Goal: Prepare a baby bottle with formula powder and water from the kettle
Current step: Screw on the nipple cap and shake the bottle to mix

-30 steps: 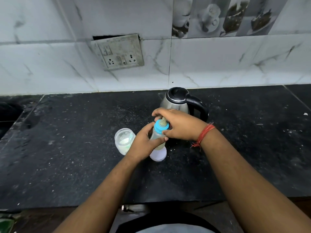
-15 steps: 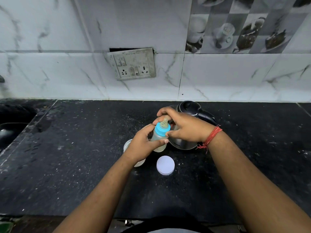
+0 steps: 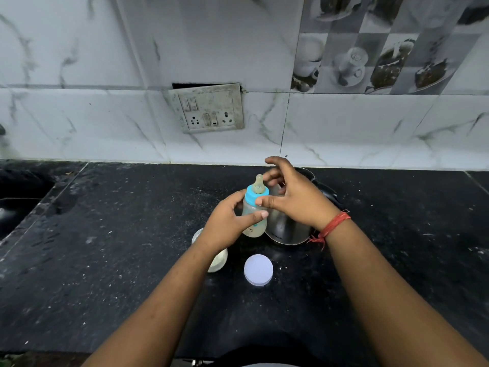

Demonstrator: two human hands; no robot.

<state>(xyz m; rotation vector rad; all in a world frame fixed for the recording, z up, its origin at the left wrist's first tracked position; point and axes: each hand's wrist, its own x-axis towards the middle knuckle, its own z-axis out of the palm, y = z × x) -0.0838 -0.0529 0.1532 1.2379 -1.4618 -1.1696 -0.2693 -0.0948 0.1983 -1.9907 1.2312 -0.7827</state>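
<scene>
A small clear baby bottle (image 3: 254, 221) with a blue collar and a pale nipple is held upright above the black counter (image 3: 119, 247). My left hand (image 3: 227, 226) grips its body from the left, thumb across the front. My right hand (image 3: 293, 200) is just right of the bottle top; its thumb touches the blue collar while the fingers are spread and lifted clear of the nipple. The steel kettle (image 3: 285, 229) stands right behind the bottle, largely hidden by my right hand. The formula jar (image 3: 219, 260) sits under my left wrist, mostly covered.
A round white lid (image 3: 258, 270) lies flat on the counter in front of the kettle. A switch and socket plate (image 3: 209, 108) hangs on the tiled wall behind. A dark sink recess (image 3: 16, 197) is at the far left.
My right hand's fingers, curled over the blue collar and nipple before, have opened and lifted off. My left hand keeps its hold on the bottle. The camera has tilted upward.
</scene>
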